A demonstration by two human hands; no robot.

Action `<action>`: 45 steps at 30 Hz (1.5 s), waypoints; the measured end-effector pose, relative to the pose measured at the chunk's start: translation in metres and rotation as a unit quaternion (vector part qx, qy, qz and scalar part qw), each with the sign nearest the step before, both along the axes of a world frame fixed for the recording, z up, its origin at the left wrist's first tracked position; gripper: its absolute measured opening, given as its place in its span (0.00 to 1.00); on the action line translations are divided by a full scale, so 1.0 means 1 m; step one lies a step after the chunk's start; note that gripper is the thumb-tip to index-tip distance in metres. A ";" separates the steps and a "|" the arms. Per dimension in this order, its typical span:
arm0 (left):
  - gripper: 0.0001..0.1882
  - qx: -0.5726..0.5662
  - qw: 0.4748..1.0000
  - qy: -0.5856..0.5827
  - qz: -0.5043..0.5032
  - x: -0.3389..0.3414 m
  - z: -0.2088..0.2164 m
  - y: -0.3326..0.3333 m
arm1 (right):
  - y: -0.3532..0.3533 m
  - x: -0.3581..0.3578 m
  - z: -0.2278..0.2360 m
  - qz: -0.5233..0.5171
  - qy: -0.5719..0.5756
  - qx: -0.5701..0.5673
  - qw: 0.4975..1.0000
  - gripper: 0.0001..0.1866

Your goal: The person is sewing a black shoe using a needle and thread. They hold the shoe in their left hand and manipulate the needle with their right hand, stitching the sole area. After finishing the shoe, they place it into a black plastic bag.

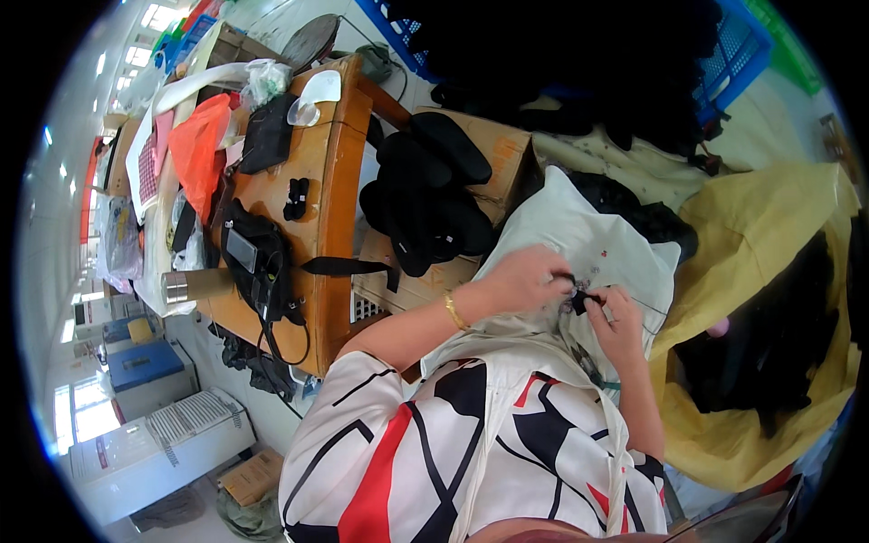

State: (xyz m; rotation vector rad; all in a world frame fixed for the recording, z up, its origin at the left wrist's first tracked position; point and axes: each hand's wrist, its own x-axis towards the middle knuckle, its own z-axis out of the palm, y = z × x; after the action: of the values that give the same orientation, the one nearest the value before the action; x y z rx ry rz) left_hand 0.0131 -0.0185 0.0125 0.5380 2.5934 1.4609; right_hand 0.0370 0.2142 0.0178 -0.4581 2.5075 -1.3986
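Over a white cloth [543,222] spread across my lap, both hands are close together at a small black piece [580,301], which looks like fabric. My left hand [536,273] is closed, its fingertips pinching the piece's upper left end. My right hand [617,324] pinches its right side between thumb and fingers. Fingers cover much of the piece, so its exact kind cannot be made out. Small dark and red specks lie on the cloth around it.
Black slippers [421,195] are piled on cardboard boxes [496,145] beside a wooden table [312,244]. The table bears a black bag [258,262] and a steel flask [195,285]. A yellow sack [760,217] with black pieces stands right; a blue crate [738,59] of black material, far.
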 end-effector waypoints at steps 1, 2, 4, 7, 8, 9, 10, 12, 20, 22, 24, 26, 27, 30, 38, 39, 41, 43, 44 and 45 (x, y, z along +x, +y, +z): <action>0.10 -0.048 0.996 0.047 0.053 -0.006 0.002 -0.015 | -0.001 -0.002 -0.002 -0.022 0.001 -0.019 1.000 0.09; 0.11 -0.066 0.989 0.025 0.131 -0.013 0.004 -0.037 | -0.002 -0.002 -0.006 -0.045 0.001 -0.038 0.998 0.08; 0.16 -0.092 0.955 -0.003 0.283 -0.022 -0.002 -0.087 | 0.000 -0.001 -0.014 -0.079 -0.019 -0.069 0.994 0.07; 0.25 -0.226 0.861 0.079 0.448 -0.020 -0.050 -0.157 | 0.003 0.003 -0.023 -0.104 -0.058 -0.099 0.988 0.07; 0.28 -0.154 0.866 0.027 0.475 -0.018 -0.070 -0.176 | 0.001 0.003 -0.022 -0.103 -0.056 -0.099 0.988 0.07; 0.32 -0.080 0.864 -0.027 0.497 -0.018 -0.089 -0.189 | -0.001 0.004 -0.021 -0.103 -0.054 -0.098 0.988 0.07; 0.27 0.022 0.823 -0.071 0.563 -0.021 -0.097 -0.187 | -0.002 0.004 -0.018 -0.095 -0.048 -0.084 0.991 0.07; 0.23 0.161 0.820 -0.181 0.518 -0.033 -0.094 -0.188 | -0.003 0.002 -0.013 -0.089 -0.038 -0.052 0.994 0.07; 0.21 0.243 0.862 -0.088 0.435 -0.028 -0.056 -0.156 | 0.004 0.006 -0.008 -0.156 -0.093 -0.124 0.976 0.07; 0.24 0.089 0.930 -0.109 0.339 -0.014 -0.031 -0.118 | 0.006 0.008 -0.017 -0.197 -0.151 -0.210 0.946 0.07; 0.30 -0.031 0.969 -0.089 0.227 0.016 -0.027 -0.085 | 0.005 0.009 -0.016 -0.214 -0.177 -0.252 0.927 0.07; 0.35 -0.074 0.981 -0.110 0.140 0.052 -0.037 -0.062 | -0.002 0.012 -0.016 -0.219 -0.194 -0.294 0.910 0.08; 0.35 -0.054 0.979 -0.159 0.115 0.066 -0.040 -0.049 | -0.008 0.014 -0.018 -0.222 -0.195 -0.312 0.903 0.08; 0.37 0.083 0.947 -0.293 0.103 0.084 -0.041 -0.023 | -0.022 0.025 -0.019 -0.224 -0.204 -0.312 0.900 0.08; 0.10 0.492 0.734 -0.420 0.208 0.079 -0.032 0.007 | -0.055 0.026 -0.021 -0.086 -0.094 -0.165 0.978 0.08; 0.09 0.487 0.743 -0.409 0.210 0.076 -0.028 0.012 | -0.056 0.025 -0.022 -0.037 -0.042 -0.125 0.991 0.09; 0.08 0.476 0.759 -0.388 0.216 0.067 -0.019 0.021 | -0.052 0.023 -0.020 0.037 -0.033 -0.052 0.997 0.09; 0.10 0.495 0.711 -0.411 0.282 0.060 -0.011 0.026 | -0.049 0.022 -0.019 0.045 -0.006 -0.038 0.998 0.08; 0.11 0.503 0.685 -0.422 0.314 0.058 -0.009 0.026 | -0.047 0.020 -0.016 0.000 -0.045 -0.068 0.997 0.08; 0.12 0.512 0.671 -0.429 0.321 0.056 -0.008 0.026 | -0.045 0.018 -0.011 -0.045 -0.084 -0.098 0.991 0.07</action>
State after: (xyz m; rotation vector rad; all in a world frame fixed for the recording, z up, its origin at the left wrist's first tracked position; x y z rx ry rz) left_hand 0.0688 0.0074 0.0043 -0.9486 1.0265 2.4469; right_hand 0.0548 0.1694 0.0063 -0.2512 2.2938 -1.6544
